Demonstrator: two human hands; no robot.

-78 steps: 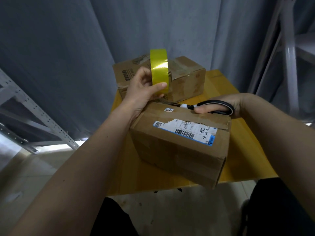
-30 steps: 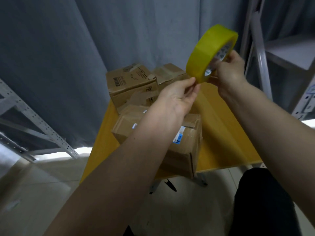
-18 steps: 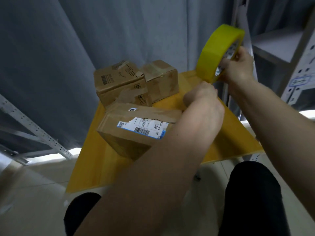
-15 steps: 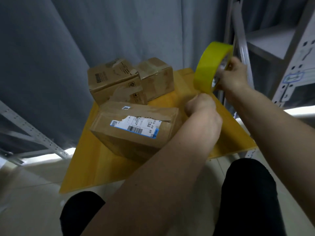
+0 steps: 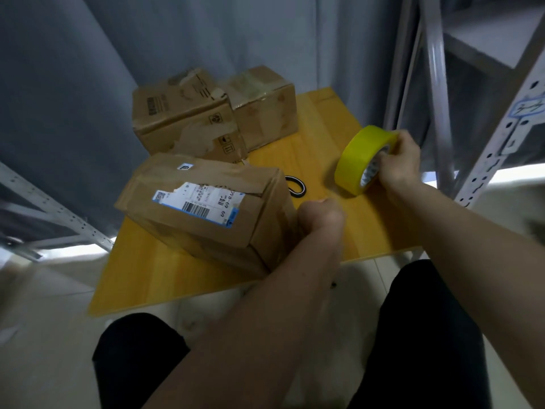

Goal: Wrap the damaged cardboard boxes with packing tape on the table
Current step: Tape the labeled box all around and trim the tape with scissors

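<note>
A worn cardboard box [image 5: 206, 208] with a torn white shipping label lies on the yellow table [image 5: 165, 276], nearest me. My left hand [image 5: 321, 215] is curled into a fist against the box's right end, seen from the back; it seems to pinch the free tape end, though the strip itself barely shows. To the right, my right hand [image 5: 398, 163] grips the yellow tape roll [image 5: 358, 160], held on edge just above the table. Two more battered boxes [image 5: 182, 113] [image 5: 265, 104] stand side by side at the table's far edge.
The black loop of a scissors handle [image 5: 295, 187] pokes out from behind the near box. A grey metal shelving upright [image 5: 436, 84] rises close by the table's right side, and a slanted rack [image 5: 44, 208] stands at the left. A grey curtain hangs behind.
Both hands have come down from in front of me: the roll now sits low by the table's right side, and my left hand has dropped to the near box's right end.
</note>
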